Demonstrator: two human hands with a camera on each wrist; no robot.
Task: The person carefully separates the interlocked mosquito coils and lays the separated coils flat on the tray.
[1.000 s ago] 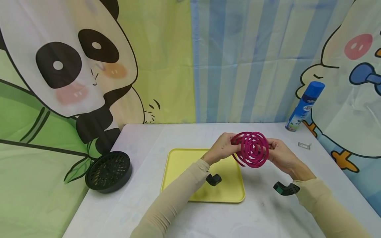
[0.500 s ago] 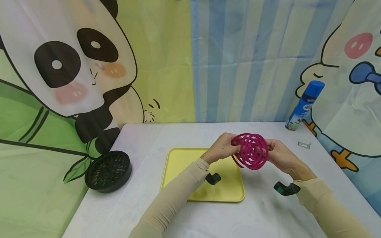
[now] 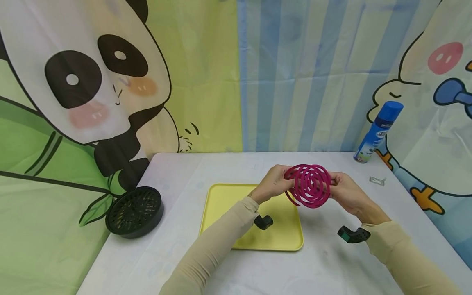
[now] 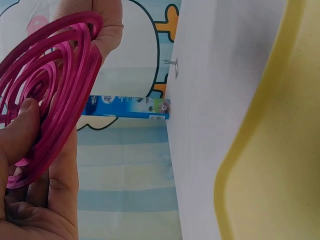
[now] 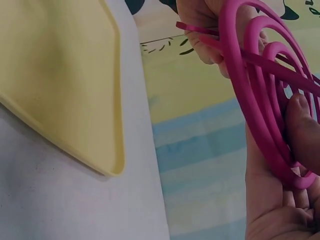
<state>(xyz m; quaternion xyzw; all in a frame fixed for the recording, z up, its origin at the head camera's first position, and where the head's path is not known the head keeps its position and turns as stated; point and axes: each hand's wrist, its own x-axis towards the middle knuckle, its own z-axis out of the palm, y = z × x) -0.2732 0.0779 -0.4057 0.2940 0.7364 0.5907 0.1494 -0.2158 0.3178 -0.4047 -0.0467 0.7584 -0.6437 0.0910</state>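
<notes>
In the head view, left grip [image 3: 274, 183] and right grip [image 3: 348, 192] pinch the pink coil [image 3: 312, 187], one or two nested I cannot tell, above the table [image 3: 324, 268], near one yellow tray [image 3: 280, 239], one black dish [image 3: 134, 211], one blue can [image 3: 377, 133] and one metal piece [image 3: 377, 180]. The left wrist view shows a thumb [image 4: 22, 130] against it; in the right wrist view a loose end [image 5: 195, 29] juts out, so parting seems underway, asking for a gentle pull
</notes>
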